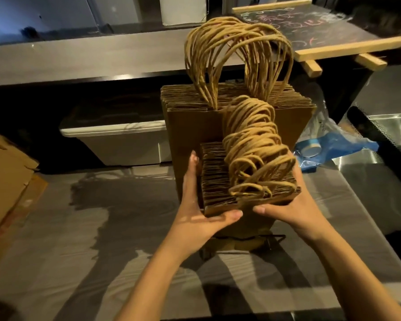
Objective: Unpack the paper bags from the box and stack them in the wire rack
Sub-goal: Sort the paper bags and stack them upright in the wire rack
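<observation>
Tall bag stack just behind bundle

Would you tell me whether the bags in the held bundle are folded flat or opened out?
Folded flat: the held bundle shows tightly packed edges with handles bunched on top, gripped between left hand and right hand.
</observation>
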`<control>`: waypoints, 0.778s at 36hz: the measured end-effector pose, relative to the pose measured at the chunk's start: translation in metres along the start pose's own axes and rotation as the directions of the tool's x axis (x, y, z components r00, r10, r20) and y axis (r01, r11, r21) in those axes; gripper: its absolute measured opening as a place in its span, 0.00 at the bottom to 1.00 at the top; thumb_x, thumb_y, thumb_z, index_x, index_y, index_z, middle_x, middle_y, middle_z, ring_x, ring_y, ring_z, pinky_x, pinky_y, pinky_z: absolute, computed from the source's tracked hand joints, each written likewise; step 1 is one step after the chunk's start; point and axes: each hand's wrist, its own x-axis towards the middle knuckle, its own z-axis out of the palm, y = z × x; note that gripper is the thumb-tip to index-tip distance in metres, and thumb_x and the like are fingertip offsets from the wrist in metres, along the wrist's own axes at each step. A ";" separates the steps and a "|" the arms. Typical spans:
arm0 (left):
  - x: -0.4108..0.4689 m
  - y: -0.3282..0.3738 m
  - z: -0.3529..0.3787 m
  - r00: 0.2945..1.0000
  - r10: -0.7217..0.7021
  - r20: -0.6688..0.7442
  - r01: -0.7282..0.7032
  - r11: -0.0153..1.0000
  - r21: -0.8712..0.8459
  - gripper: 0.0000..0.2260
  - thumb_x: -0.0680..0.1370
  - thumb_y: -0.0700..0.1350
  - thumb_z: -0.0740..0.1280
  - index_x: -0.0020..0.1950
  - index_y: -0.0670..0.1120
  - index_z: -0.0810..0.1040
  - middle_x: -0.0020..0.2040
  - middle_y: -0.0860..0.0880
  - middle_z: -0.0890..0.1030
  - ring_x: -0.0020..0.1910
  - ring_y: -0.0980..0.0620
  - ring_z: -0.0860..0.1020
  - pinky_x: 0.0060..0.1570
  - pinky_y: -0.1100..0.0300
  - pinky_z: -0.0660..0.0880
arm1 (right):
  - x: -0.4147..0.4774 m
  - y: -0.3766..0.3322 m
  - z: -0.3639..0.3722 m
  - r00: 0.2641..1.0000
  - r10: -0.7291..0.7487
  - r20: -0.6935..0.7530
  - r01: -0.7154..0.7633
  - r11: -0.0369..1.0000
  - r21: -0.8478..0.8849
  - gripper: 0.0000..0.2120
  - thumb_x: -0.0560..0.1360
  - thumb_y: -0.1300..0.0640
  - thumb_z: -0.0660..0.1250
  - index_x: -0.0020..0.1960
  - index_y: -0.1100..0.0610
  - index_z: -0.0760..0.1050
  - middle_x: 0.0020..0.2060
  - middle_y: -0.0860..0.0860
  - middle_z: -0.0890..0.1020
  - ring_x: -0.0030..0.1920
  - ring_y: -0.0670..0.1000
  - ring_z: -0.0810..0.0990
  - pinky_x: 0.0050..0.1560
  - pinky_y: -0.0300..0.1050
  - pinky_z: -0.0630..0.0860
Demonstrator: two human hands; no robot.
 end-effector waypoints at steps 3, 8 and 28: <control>0.007 -0.003 -0.004 1.000 0.005 -0.019 -0.004 0.999 0.055 0.55 0.56 0.61 0.79 0.73 0.69 0.48 0.74 0.57 0.59 0.73 0.58 0.62 0.69 0.46 0.65 | 0.004 -0.001 -0.002 1.000 -0.013 -0.011 0.013 1.000 0.002 0.49 0.50 0.37 0.79 0.65 0.27 0.57 0.65 0.45 0.71 0.63 0.38 0.73 0.56 0.27 0.69; 0.010 -0.006 0.006 1.000 0.003 -0.009 -0.003 1.000 -0.012 0.44 0.59 0.49 0.77 0.69 0.61 0.57 0.69 0.52 0.68 0.67 0.59 0.70 0.62 0.63 0.71 | 0.004 0.016 0.008 0.999 0.003 -0.049 -0.001 0.999 0.045 0.60 0.50 0.37 0.80 0.69 0.65 0.56 0.57 0.55 0.76 0.56 0.42 0.78 0.55 0.33 0.74; 0.013 0.012 0.011 0.991 0.136 -0.009 -0.134 0.963 -0.233 0.49 0.68 0.63 0.71 0.76 0.50 0.44 0.68 0.75 0.62 0.70 0.64 0.64 0.67 0.61 0.65 | -0.002 0.000 0.006 0.998 0.054 -0.028 -0.049 0.986 0.162 0.63 0.53 0.38 0.80 0.73 0.66 0.51 0.55 0.39 0.80 0.58 0.41 0.78 0.55 0.35 0.75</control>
